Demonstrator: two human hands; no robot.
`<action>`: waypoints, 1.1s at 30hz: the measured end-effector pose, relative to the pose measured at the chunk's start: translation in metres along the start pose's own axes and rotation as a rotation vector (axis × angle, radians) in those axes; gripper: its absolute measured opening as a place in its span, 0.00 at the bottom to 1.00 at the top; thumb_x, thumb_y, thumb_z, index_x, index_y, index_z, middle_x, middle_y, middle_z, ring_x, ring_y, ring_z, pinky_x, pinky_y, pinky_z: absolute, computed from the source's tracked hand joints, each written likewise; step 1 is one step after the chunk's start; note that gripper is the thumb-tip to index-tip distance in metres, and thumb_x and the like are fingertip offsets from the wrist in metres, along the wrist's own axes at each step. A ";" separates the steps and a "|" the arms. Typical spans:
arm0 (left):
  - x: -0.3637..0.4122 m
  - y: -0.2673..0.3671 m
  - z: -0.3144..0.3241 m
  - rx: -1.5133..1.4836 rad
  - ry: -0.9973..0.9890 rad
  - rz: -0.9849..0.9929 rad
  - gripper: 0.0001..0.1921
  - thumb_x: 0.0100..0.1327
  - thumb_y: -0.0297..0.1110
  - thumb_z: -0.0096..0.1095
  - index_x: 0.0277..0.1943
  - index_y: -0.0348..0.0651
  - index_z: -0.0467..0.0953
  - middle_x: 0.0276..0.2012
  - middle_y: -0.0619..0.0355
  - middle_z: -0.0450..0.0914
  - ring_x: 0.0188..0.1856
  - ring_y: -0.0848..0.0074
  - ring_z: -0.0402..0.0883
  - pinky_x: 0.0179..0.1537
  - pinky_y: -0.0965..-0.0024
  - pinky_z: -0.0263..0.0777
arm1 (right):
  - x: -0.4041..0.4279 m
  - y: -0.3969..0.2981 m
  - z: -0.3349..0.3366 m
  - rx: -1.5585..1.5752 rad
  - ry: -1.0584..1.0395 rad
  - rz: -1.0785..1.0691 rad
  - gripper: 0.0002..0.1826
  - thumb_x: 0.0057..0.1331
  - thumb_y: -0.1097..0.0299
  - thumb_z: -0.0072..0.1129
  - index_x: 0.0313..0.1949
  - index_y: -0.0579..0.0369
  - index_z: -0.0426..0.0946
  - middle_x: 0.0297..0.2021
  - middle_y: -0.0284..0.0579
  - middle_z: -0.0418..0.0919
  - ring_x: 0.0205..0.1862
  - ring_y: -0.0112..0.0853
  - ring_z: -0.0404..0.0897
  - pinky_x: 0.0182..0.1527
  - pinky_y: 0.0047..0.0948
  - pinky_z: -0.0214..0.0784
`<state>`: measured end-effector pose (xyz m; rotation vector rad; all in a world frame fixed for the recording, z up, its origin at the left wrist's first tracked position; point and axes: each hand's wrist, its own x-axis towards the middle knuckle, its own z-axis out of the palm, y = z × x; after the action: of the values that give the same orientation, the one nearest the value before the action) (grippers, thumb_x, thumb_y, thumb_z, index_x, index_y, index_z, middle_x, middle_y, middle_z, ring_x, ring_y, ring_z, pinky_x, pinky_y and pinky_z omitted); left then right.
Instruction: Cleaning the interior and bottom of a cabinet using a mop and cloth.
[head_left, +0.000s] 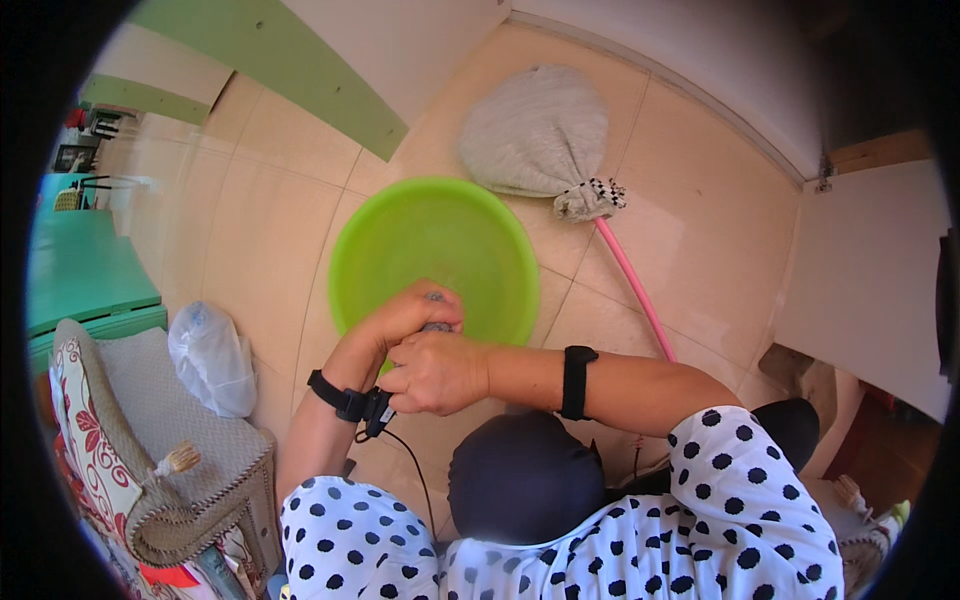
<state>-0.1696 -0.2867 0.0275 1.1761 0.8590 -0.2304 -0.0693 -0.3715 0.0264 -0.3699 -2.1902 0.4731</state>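
Note:
My left hand (420, 309) is closed on a wet-looking grey cloth (436, 327), and bits of the cloth show between its fingers. Right against it, my right hand (439, 373) makes a fist around the same bunched cloth, most of which the hands hide. Both are over the near rim of a bright green plastic basin (442, 225) on the tiled floor. The basin seems to hold some liquid, though its depth cannot be made out. A black strap with a small device (371, 409) circles my left wrist, and a thin cable hangs from it.
Beyond the basin lies a large grey cloth bundle (536, 131), tied with checkered cord to a pink pole (637, 289). A woven-covered seat (180, 405) with a white plastic bag (214, 360) stands left. Green-edged panelling (300, 79) juts in at upper left; a white door (870, 277) is right.

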 end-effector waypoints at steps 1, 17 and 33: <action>-0.002 0.008 0.006 -0.004 0.012 0.008 0.07 0.52 0.29 0.57 0.33 0.36 0.79 0.26 0.58 0.77 0.28 0.78 0.73 0.32 0.75 0.66 | 0.000 0.001 0.000 -0.016 -0.024 0.000 0.06 0.44 0.64 0.58 0.16 0.48 0.73 0.22 0.37 0.70 0.28 0.36 0.72 0.29 0.34 0.67; 0.010 -0.005 0.029 0.211 0.119 0.000 0.22 0.55 0.27 0.51 0.55 0.45 0.74 0.27 0.58 0.74 0.28 0.78 0.71 0.33 0.74 0.68 | -0.022 0.000 0.008 -0.029 -0.455 -0.075 0.05 0.45 0.65 0.56 0.16 0.50 0.76 0.24 0.42 0.74 0.30 0.40 0.77 0.29 0.39 0.70; -0.036 -0.012 0.052 -0.578 0.442 0.649 0.37 0.48 0.27 0.66 0.62 0.37 0.58 0.50 0.52 0.71 0.53 0.68 0.72 0.56 0.66 0.66 | -0.068 0.026 -0.070 1.779 1.113 1.313 0.16 0.67 0.59 0.50 0.47 0.57 0.70 0.39 0.40 0.77 0.44 0.31 0.77 0.46 0.33 0.71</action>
<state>-0.1761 -0.3463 0.0500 0.9011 0.7973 0.7878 0.0298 -0.3627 0.0088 -0.6740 0.2293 1.9319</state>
